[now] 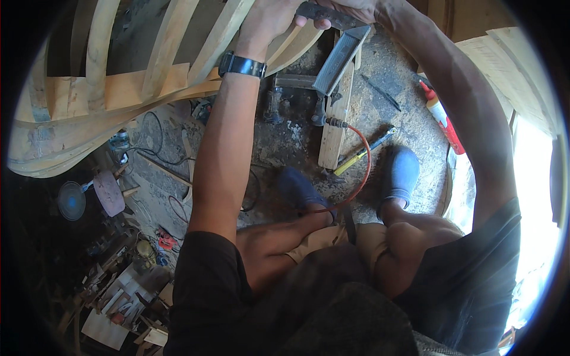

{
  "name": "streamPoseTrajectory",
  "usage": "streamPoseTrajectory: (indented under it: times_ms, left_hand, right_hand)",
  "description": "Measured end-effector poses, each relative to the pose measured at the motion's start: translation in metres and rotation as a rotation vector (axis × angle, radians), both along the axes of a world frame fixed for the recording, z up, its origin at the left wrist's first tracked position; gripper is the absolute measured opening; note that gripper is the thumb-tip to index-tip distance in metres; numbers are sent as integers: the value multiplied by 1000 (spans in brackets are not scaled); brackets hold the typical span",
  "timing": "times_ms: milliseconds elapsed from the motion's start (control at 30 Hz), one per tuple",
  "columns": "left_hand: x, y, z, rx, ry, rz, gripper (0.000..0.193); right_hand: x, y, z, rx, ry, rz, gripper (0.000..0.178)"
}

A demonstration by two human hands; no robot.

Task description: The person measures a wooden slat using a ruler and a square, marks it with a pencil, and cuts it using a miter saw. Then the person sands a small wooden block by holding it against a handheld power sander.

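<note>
Toward twelve o'clock, the left hand [274, 22] and right hand [355, 8], partly cropped, curl closed round a dark flat bar [332, 16]; a pneumatic nailer [340, 60] lies at one, a red-nozzled squeeze bottle [448, 127] at two, its label [438, 111] illegible.

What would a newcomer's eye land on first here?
Probably the row of curved, pale wooden ribs at upper left. Next, the orange-red hose looping near centre from a grey metal tool, and the red-and-white bottle on the right. The left hand and right hand meet at the top edge, by a dark flat piece.
</note>
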State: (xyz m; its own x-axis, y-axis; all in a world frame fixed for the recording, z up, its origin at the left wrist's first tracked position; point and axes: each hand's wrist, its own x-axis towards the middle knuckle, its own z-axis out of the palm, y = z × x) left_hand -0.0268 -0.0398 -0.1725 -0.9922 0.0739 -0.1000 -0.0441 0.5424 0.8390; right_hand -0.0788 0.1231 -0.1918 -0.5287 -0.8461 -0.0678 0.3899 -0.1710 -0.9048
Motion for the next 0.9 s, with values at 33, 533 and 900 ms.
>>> streamPoseTrajectory:
  times_ms: [33,533,900]
  left_hand:
    - [-1,-1,-1,75,-3,-15,30]
    - [-11,-26,-19,-321,228,-228,33]
    - [6,12,23,185,-7,-9,24]
  right_hand:
    - [0,-1,1,4,15,-10,55]
    - [13,-10,6,50,84,-98,65]
    - [10,-5,4,71,-18,-56,65]
